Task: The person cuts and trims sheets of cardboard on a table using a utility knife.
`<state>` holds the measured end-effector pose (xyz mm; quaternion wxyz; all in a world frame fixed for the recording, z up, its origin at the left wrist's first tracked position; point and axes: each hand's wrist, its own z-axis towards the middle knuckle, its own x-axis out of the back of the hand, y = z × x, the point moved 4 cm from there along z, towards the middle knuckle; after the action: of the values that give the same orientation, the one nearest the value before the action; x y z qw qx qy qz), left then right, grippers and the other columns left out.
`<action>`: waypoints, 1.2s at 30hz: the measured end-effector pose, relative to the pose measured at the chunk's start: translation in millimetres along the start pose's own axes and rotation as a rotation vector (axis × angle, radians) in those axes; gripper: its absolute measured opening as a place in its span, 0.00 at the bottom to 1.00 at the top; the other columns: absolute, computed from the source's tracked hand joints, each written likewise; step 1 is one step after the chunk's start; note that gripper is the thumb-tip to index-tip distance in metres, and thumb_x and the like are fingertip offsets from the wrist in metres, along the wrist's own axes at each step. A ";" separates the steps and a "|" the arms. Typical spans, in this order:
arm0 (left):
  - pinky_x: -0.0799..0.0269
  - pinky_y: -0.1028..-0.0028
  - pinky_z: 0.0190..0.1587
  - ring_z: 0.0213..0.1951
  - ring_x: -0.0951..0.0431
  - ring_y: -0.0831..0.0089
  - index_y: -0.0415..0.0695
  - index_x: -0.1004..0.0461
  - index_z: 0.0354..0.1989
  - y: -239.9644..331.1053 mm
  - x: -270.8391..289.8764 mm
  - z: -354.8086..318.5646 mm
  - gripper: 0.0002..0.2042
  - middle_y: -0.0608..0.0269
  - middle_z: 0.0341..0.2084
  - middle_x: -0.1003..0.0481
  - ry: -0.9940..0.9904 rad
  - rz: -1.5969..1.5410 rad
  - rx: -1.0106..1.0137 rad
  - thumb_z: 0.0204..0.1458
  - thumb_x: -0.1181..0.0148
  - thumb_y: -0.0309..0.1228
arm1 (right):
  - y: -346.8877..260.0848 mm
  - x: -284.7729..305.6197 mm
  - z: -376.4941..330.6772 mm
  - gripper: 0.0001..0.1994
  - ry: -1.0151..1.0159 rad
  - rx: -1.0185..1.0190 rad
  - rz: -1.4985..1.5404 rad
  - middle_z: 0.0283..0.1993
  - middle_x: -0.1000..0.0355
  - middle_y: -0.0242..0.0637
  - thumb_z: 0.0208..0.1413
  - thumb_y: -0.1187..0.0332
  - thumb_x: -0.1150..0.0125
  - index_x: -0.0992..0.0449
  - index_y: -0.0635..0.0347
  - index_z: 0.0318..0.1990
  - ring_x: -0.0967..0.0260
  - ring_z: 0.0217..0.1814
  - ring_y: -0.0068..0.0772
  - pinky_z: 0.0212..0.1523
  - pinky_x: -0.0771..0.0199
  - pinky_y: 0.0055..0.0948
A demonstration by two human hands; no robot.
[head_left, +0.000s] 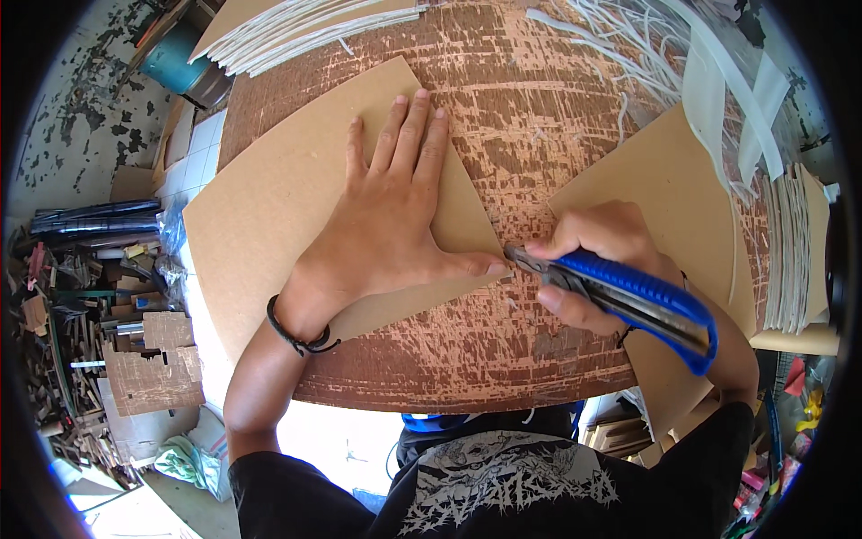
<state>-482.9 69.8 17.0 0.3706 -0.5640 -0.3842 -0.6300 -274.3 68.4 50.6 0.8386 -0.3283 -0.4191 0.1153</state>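
My left hand (386, 207) lies flat with fingers spread on a brown fibreboard sheet (260, 216), pressing it to the worn tabletop. Its thumb points right, along the sheet's near right corner. In my right hand (606, 238) is a blue utility knife (642, 301), gripped between thumb and fingers. The knife's metal tip is close beside that corner and my left thumb; whether it touches the board cannot be made out. Under my right forearm lies a second brown sheet (669, 180), partly hidden by the hand and arm.
The scratched brown tabletop (512, 99) has a curved near edge. Stacked boards (305, 31) sit at the far left, another stack (788, 256) at the right. White offcut strips (620, 45) and translucent bands (732, 85) lie far right. Wood scraps (153, 359) pile up on the left floor.
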 end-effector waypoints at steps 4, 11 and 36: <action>0.72 0.42 0.75 0.77 0.63 0.44 0.34 0.57 0.76 -0.4 0.2 -0.1 0.71 0.34 0.75 0.59 0.003 -0.007 -0.004 0.30 0.31 0.73 | 13.2 0.6 -5.6 0.11 0.099 0.022 0.125 0.21 0.27 0.35 0.58 0.65 0.33 0.28 0.60 0.31 0.28 0.18 0.22 0.16 0.32 0.23; 0.63 0.40 0.73 0.74 0.46 0.48 0.42 0.30 0.60 9.3 17.4 4.4 0.48 0.49 0.69 0.37 0.151 -0.003 -0.230 0.36 0.28 0.66 | 48.5 13.0 -2.4 0.15 0.666 -0.458 0.344 0.34 0.25 0.32 0.65 0.65 0.35 0.30 0.61 0.51 0.26 0.36 0.18 0.36 0.27 0.21; 0.46 0.61 0.50 0.44 0.30 0.59 0.41 0.25 0.33 19.8 43.9 15.4 0.04 0.58 0.36 0.28 0.330 -0.355 -0.439 0.50 0.38 0.26 | 50.6 40.6 -3.5 0.11 0.532 -0.095 -0.741 0.53 0.30 0.39 0.53 0.77 0.38 0.16 0.50 0.39 0.37 0.61 0.44 0.58 0.36 0.43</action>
<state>-462.3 73.7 63.0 0.1820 -0.4449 -0.2664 -0.8355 -242.2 124.2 41.7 0.8858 -0.2128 -0.2830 -0.3001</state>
